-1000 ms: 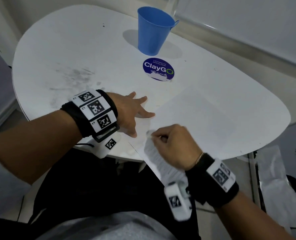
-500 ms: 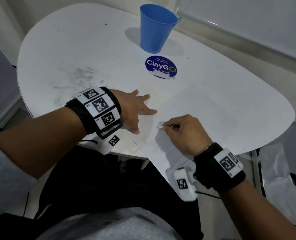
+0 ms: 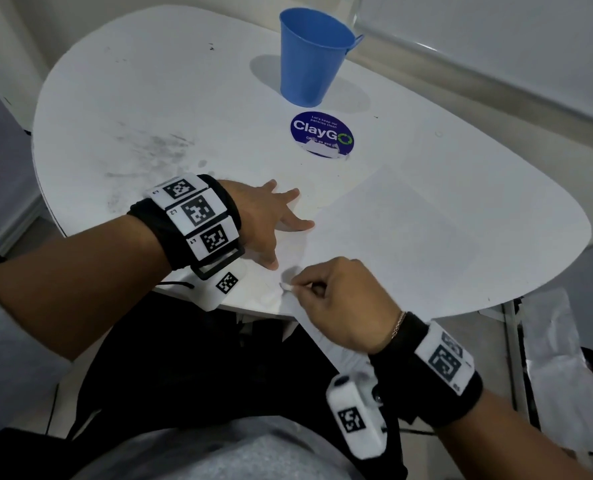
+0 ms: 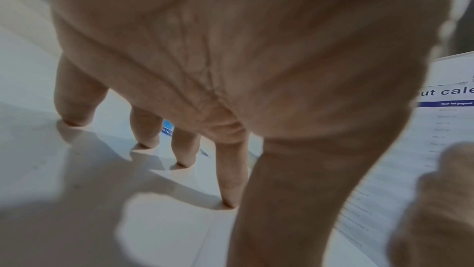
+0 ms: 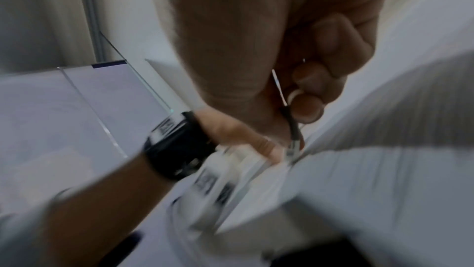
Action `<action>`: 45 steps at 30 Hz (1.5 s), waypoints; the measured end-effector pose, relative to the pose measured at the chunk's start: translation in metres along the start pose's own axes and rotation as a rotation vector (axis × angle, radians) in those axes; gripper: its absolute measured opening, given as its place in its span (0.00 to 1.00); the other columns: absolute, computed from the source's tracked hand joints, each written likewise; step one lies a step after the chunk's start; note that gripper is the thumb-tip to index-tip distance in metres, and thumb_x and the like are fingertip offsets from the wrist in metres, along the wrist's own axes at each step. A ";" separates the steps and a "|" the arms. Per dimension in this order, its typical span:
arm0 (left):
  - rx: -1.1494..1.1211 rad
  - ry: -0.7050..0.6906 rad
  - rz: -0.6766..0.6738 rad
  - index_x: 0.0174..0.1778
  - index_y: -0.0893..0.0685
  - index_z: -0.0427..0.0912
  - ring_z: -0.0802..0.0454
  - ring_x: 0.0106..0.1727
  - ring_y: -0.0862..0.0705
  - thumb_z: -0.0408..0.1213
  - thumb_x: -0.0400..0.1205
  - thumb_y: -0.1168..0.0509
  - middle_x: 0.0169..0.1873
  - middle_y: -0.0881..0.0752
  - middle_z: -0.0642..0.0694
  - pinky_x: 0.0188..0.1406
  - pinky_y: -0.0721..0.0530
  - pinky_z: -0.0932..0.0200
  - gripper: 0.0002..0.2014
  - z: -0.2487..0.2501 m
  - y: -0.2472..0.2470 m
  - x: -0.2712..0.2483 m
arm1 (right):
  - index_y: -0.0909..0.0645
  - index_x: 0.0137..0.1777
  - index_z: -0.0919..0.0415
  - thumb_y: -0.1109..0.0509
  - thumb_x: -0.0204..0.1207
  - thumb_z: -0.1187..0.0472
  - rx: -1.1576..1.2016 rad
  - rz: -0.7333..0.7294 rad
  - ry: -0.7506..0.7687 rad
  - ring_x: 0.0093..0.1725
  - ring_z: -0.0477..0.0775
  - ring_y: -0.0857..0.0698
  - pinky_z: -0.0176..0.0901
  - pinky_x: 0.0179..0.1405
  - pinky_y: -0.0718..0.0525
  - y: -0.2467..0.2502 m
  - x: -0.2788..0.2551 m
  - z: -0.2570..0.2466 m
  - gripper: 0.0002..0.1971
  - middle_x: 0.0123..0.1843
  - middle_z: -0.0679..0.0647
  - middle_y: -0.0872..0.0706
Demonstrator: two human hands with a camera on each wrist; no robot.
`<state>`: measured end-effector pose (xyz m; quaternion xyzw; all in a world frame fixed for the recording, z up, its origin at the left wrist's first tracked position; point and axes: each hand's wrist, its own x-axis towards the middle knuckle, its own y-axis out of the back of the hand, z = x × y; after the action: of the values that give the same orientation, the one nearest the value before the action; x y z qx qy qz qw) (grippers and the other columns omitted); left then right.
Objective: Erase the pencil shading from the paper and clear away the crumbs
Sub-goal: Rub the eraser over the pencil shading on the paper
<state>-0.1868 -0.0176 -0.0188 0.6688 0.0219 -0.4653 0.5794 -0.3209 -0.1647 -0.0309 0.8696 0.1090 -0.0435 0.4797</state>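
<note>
Paper lies on tabletop, near corner hanging off the edge. Left hand splayed flat, fingers pressing sheet, likely to stop it sliding. Right hand, grip pinching small white eraser at the near corner. Pencil shading and crumbs too faint to see; right wrist view blurred

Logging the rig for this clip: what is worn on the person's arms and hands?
Both hands are bare. The left hand has a black wrist strap carrying white square-code tags and a white camera block; a grey sleeve sits higher up. The right hand has a thin chain bracelet, the same black strap, tags and block.
</note>
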 end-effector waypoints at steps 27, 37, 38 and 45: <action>0.004 -0.009 0.012 0.84 0.55 0.77 0.51 0.87 0.70 0.56 0.81 0.29 0.87 0.68 0.58 0.86 0.50 0.35 0.46 0.001 0.000 0.000 | 0.08 0.53 0.50 0.30 0.79 0.58 0.008 -0.024 0.015 0.37 0.42 0.16 0.36 0.45 0.19 -0.007 0.000 -0.008 0.09 0.49 0.44 0.07; 0.003 -0.006 0.010 0.84 0.56 0.76 0.51 0.87 0.70 0.56 0.81 0.29 0.87 0.69 0.58 0.86 0.51 0.36 0.45 0.001 0.000 -0.001 | 0.08 0.50 0.51 0.30 0.80 0.57 -0.033 0.036 -0.043 0.42 0.51 0.11 0.45 0.47 0.14 0.006 0.007 0.003 0.08 0.43 0.46 0.07; 0.010 -0.005 0.008 0.84 0.56 0.76 0.50 0.87 0.70 0.56 0.82 0.30 0.87 0.69 0.57 0.85 0.51 0.37 0.45 0.002 0.000 -0.001 | 0.08 0.49 0.51 0.30 0.80 0.58 -0.028 0.095 -0.077 0.42 0.51 0.11 0.45 0.47 0.14 0.012 0.012 0.011 0.08 0.43 0.46 0.07; 0.003 -0.003 0.008 0.84 0.56 0.78 0.52 0.87 0.71 0.55 0.81 0.29 0.87 0.69 0.59 0.87 0.51 0.35 0.45 0.000 0.000 0.001 | 0.09 0.47 0.52 0.30 0.79 0.58 -0.038 -0.002 0.010 0.29 0.43 0.20 0.35 0.37 0.19 0.002 -0.003 -0.003 0.08 0.26 0.31 0.17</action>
<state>-0.1869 -0.0180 -0.0194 0.6692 0.0176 -0.4640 0.5802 -0.3231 -0.1639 -0.0273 0.8604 0.1129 -0.0377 0.4955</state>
